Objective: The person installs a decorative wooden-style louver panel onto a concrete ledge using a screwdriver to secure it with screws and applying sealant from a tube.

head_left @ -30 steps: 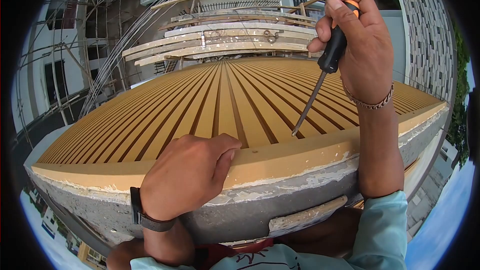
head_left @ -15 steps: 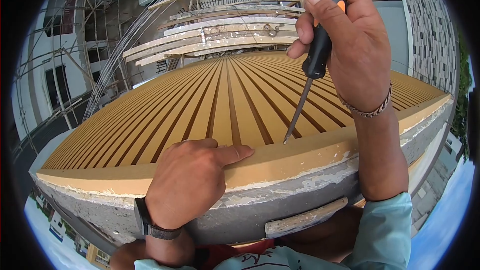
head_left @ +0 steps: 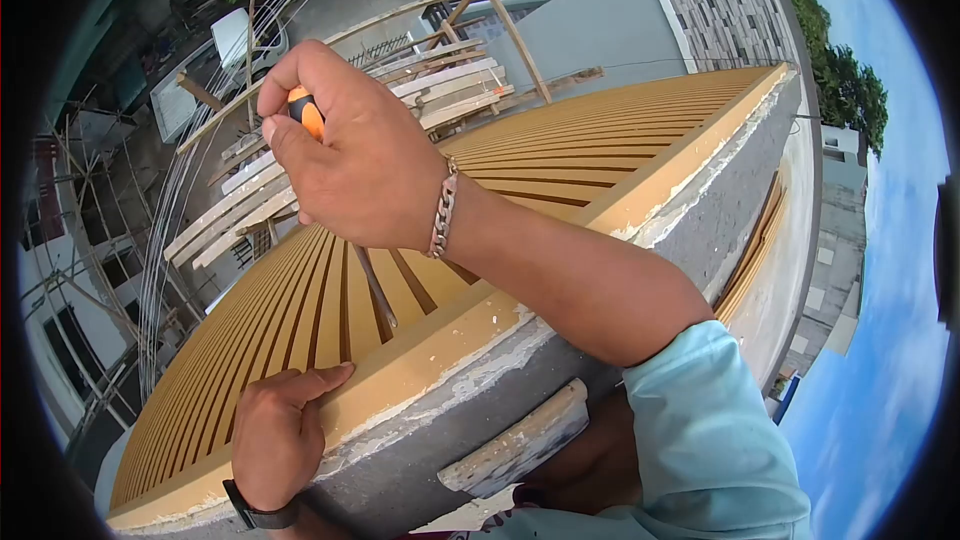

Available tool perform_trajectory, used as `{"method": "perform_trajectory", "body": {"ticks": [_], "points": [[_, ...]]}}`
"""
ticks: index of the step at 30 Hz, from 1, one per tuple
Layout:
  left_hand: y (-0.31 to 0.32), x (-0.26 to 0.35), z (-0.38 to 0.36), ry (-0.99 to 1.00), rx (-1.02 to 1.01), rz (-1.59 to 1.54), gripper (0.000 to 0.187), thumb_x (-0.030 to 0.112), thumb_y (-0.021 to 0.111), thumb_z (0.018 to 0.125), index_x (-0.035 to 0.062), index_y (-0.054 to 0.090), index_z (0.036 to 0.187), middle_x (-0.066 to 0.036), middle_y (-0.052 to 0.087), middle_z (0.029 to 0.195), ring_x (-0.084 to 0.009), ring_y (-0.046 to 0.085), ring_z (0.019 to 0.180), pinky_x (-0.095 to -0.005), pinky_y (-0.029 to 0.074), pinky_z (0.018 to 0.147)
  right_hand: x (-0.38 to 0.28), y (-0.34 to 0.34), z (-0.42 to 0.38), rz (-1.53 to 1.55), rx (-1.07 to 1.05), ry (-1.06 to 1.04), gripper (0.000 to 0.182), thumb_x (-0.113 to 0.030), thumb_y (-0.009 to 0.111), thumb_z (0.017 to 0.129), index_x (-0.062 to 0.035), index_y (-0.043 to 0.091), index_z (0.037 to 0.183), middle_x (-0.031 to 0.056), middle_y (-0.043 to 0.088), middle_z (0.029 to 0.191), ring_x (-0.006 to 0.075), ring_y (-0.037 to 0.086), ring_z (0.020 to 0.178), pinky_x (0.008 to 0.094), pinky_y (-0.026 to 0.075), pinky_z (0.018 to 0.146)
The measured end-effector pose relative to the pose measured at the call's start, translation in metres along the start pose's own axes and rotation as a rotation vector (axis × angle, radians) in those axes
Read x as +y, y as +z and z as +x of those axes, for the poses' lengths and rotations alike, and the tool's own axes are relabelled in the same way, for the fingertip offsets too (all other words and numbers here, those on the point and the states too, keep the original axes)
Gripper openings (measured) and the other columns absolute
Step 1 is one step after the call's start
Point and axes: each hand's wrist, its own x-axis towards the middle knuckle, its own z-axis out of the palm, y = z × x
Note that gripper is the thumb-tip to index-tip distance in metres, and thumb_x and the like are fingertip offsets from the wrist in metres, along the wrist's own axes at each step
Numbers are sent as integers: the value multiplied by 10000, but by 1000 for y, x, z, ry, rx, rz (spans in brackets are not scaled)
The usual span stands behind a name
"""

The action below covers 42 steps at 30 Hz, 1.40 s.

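My right hand [head_left: 365,155] is wrapped round a screwdriver [head_left: 307,112] with an orange and black handle, most of which the fingers hide. Its metal shaft [head_left: 376,290] points down, the tip close to the slats beside the panel's edge. Below and to the left, my left hand [head_left: 275,435] rests on the tan edge strip [head_left: 440,345], index finger stretched along it and the other fingers curled. The tan slatted panel [head_left: 600,135] has dark grooves that fan out from the edge.
A grey ledge [head_left: 400,470] with chipped plaster borders the strip, and a piece of wood [head_left: 520,445] lies against it. Beyond the panel are wooden planks [head_left: 450,85], cables [head_left: 175,240], bamboo scaffolding and a parked white vehicle [head_left: 235,45].
The view has turned and the panel now runs diagonally. My right hand, still round the screwdriver, appears further left, with its back to the camera. My left hand stays on the strip.
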Motion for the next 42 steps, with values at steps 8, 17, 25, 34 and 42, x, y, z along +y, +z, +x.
{"method": "perform_trajectory", "body": {"ticks": [8, 17, 25, 34, 42], "points": [[0, 3, 1, -52, 10, -39, 363, -118, 457, 672, 10, 695, 914, -200, 660, 844, -343, 647, 760, -355, 507, 718, 0, 0, -5, 28, -10, -41, 137, -23, 525, 817, -9, 446, 928, 190, 560, 860, 339, 579, 811, 413, 450, 736], [-3, 0, 1, -98, -18, -31, 327, -101, 449, 708, -6, 689, 909, -205, 661, 861, -336, 653, 775, -344, 510, 722, -4, 0, -7, 20, -35, -9, 114, -40, 507, 850, -28, 454, 950, 120, 537, 768, 230, 542, 669, 356, 445, 621], [-6, 4, 2, -139, -13, -21, 259, -46, 472, 747, -16, 678, 901, -213, 640, 764, -355, 632, 697, -366, 490, 648, -2, 4, -8, 124, -69, 30, 77, -48, 487, 894, -52, 448, 960, 24, 492, 666, 94, 490, 508, 276, 432, 450], [-5, 4, 4, -153, -49, 38, 206, 154, 525, 849, -8, 647, 818, -226, 565, 599, -390, 584, 600, -456, 451, 600, -8, 0, -9, 183, -94, 149, 76, -89, 490, 931, -50, 454, 984, 9, 491, 679, 63, 496, 521, 226, 472, 473], [9, -16, -2, -47, 35, 57, 325, 218, 497, 865, -21, 603, 672, -233, 560, 598, -414, 569, 608, -475, 462, 614, -8, 4, -14, 141, -44, 183, 107, -160, 491, 953, -74, 467, 1013, 0, 473, 634, 61, 478, 516, 199, 436, 465]]}}
